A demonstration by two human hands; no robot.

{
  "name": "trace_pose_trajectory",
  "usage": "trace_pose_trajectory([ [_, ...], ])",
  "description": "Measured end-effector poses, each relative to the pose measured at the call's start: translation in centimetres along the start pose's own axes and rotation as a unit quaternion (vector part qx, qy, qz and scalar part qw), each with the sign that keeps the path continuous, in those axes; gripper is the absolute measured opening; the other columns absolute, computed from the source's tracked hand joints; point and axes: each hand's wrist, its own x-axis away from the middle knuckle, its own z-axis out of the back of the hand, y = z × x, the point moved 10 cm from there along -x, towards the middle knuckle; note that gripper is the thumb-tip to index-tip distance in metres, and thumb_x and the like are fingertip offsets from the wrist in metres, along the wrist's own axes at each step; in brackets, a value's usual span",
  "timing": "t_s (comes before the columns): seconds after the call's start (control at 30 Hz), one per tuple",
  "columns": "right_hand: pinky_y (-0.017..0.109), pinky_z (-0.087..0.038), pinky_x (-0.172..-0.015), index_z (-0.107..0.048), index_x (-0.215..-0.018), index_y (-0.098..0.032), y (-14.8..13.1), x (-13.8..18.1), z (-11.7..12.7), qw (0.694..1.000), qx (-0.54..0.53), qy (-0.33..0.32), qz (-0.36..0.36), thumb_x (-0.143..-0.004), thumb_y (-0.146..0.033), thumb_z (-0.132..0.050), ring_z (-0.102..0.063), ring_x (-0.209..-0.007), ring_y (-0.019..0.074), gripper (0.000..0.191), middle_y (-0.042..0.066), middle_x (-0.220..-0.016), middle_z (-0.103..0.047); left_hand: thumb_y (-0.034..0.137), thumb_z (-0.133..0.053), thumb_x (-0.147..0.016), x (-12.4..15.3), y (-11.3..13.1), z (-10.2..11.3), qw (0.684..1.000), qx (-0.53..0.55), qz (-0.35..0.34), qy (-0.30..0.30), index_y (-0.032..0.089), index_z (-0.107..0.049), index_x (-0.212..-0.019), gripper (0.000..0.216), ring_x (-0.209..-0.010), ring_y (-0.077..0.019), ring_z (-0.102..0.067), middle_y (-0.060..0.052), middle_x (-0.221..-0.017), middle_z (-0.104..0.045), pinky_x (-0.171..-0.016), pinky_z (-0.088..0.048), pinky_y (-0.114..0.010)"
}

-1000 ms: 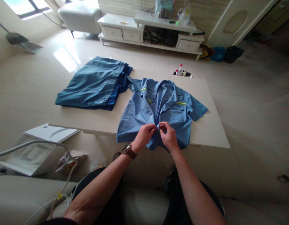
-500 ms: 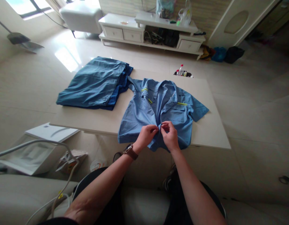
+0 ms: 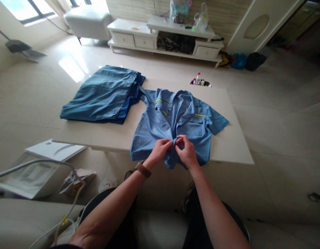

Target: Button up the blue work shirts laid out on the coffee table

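Beneath left hand [image 3: 162,149] and right hand [image 3: 186,151], a blue short-sleeved cloth shirt [image 3: 160,128] seems light and limp. Both pinch its front edge [image 3: 175,141], probably the best hold.

Head-worn view, from the near side of a cream rectangular table [image 3: 228,143], close to it, facing forward and down across it

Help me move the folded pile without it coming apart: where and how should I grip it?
Likely best from the near side, sliding under the bottom layer at both ends of the pile, thumbs on top. It lies flat, with layers showing along its right edge, so pinching only the top may drag it apart. The shirt lies close to that edge.
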Motion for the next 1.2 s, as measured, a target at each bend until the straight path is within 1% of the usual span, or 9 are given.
trace_pose_trajectory([
  [0.1,0.036,-0.057,-0.087,-0.058,-0.114,-0.025,-0.4,0.0,0.0,1.000,0.018,0.000,0.014,-0.084,-0.021,-0.061,-0.070,-0.084,0.0211,0.031,0.002,-0.088,-0.069,0.050,-0.085,-0.068,0.1,-0.1,-0.1,1.000,0.008,0.009,-0.004,0.013,-0.077,-0.083,0.041,-0.069,-0.0134,-0.061,-0.005,-0.077,-0.072,-0.066,-0.046,-0.024],
  [0.23,0.035,-0.055,-0.087,-0.058,-0.115,-0.025,-0.6,0.0,0.0,0.999,0.036,0.000,0.021,-0.086,-0.020,-0.059,-0.068,-0.084,0.0215,0.029,0.002,-0.089,-0.067,0.054,-0.081,-0.072,0.4,-0.6,0.0,0.999,0.044,0.027,0.000,0.012,-0.075,-0.078,0.043,-0.062,-0.0103,-0.054,-0.003,-0.070,-0.067,-0.060,-0.041,-0.023],
  [0.33,0.035,-0.054,-0.087,-0.059,-0.115,-0.025,-0.8,0.1,-0.3,0.998,0.058,-0.015,0.031,-0.088,-0.019,-0.057,-0.067,-0.086,0.0222,0.028,0.003,-0.090,-0.066,0.052,-0.079,-0.074,0.4,-0.4,0.1,1.000,0.027,0.014,0.005,0.012,-0.074,-0.076,0.041,-0.059,-0.0090,-0.050,-0.001,-0.066,-0.064,-0.056,-0.036,-0.022],
  [0.47,0.037,-0.051,-0.088,-0.061,-0.110,-0.026,-1.5,0.4,-0.6,0.991,0.113,-0.031,0.066,-0.091,-0.017,-0.053,-0.064,-0.090,0.0241,0.022,0.005,-0.093,-0.065,0.050,-0.079,-0.073,0.2,0.0,0.0,1.000,0.000,-0.007,0.001,0.012,-0.075,-0.077,0.038,-0.062,-0.0099,-0.051,-0.001,-0.069,-0.066,-0.058,-0.037,-0.022],
  [0.7,0.037,-0.048,-0.085,-0.061,-0.106,-0.024,-2.4,0.6,-1.3,0.981,0.155,-0.056,0.102,-0.092,-0.010,-0.050,-0.060,-0.092,0.0252,0.023,0.006,-0.094,-0.064,0.052,-0.084,-0.068,0.4,-2.1,-0.6,0.993,0.107,0.059,-0.001,0.012,-0.073,-0.081,0.043,-0.060,-0.0081,-0.049,-0.001,-0.069,-0.063,-0.057,-0.034,-0.021],
  [0.8,0.036,-0.048,-0.086,-0.062,-0.100,-0.023,-2.6,0.6,-1.4,0.981,0.154,-0.054,0.102,-0.094,-0.012,-0.051,-0.060,-0.094,0.0247,0.017,0.007,-0.095,-0.064,0.051,-0.086,-0.067,0.5,-2.5,-0.5,0.990,0.122,0.070,0.000,0.012,-0.070,-0.078,0.043,-0.059,-0.0073,-0.046,0.001,-0.067,-0.060,-0.056,-0.033,-0.021],
  [0.97,0.034,-0.048,-0.084,-0.064,-0.091,-0.022,-2.9,0.8,-1.2,0.977,0.175,-0.050,0.114,-0.096,-0.014,-0.053,-0.061,-0.091,0.0233,0.014,0.007,-0.093,-0.062,0.048,-0.088,-0.064,0.5,-2.0,-0.3,0.988,0.136,0.074,0.002,0.013,-0.068,-0.076,0.043,-0.061,-0.0069,-0.047,0.002,-0.067,-0.058,-0.058,-0.033,-0.021],
  [1.1,0.035,-0.048,-0.083,-0.064,-0.092,-0.022,-3.2,1.1,-1.3,0.970,0.192,-0.056,0.141,-0.099,-0.015,-0.049,-0.060,-0.091,0.0242,0.018,0.008,-0.093,-0.063,0.048,-0.090,-0.061,0.7,-1.3,-0.7,0.985,0.138,0.097,-0.028,0.013,-0.065,-0.071,0.044,-0.062,-0.0081,-0.051,0.002,-0.066,-0.059,-0.063,-0.038,-0.023],
  [1.2,0.036,-0.048,-0.083,-0.065,-0.093,-0.021,-3.4,1.2,-1.2,0.969,0.185,-0.052,0.152,-0.101,-0.015,-0.048,-0.060,-0.091,0.0244,0.020,0.008,-0.092,-0.063,0.048,-0.090,-0.060,0.7,-0.6,-0.7,0.987,0.123,0.097,-0.046,0.013,-0.062,-0.067,0.045,-0.060,-0.0075,-0.048,0.003,-0.062,-0.057,-0.061,-0.036,-0.023],
])
